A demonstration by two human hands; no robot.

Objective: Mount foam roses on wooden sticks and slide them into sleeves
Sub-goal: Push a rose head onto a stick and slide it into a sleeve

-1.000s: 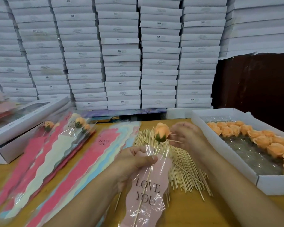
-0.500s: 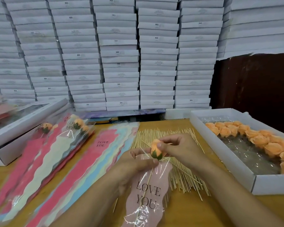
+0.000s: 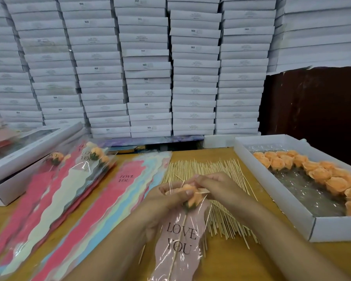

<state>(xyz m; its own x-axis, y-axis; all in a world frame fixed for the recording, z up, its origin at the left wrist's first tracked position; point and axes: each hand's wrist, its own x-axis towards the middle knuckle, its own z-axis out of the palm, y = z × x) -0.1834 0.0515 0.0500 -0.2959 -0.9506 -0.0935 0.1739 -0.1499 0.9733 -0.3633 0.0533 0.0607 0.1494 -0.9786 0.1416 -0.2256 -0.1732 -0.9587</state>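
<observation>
Both hands meet over the table (image 3: 221, 260), just in front of the loose pile of wooden sticks (image 3: 211, 175). Left hand (image 3: 166, 201) grips the mouth of the clear sleeve (image 3: 178, 244), thumb curled over the top edge, fingers behind the film. Right hand (image 3: 215, 185) pinches the foam rose (image 3: 193, 196) from above, fingertips curled on the peach bloom.

The rose sits right at the sleeve opening, between the two grips, its green base just below the fingers. Bloom end points away from the person, toward the stick pile; the stick (image 3: 178, 240) runs from the bloom back toward the person, long axis near vertical in the head view, tilted slightly left at the low end. The stick lies inside the sleeve, passing over the pink "LOVE YOU" card. The sleeve shares that axis, open end up at the hands, tail toward the bottom edge.

Left of the grip: a fan of flat sleeves (image 3: 101, 199) in pink, cream and blue, lying diagonally. Further left, finished roses in sleeves (image 3: 93, 155) piled against a white box (image 3: 18, 175). Right of the grip: an open white tray (image 3: 292, 211) with peach rose heads (image 3: 320, 175) along its far and right sides. Beyond the hands, stacked white boxes (image 3: 146, 67) fill the back.
</observation>
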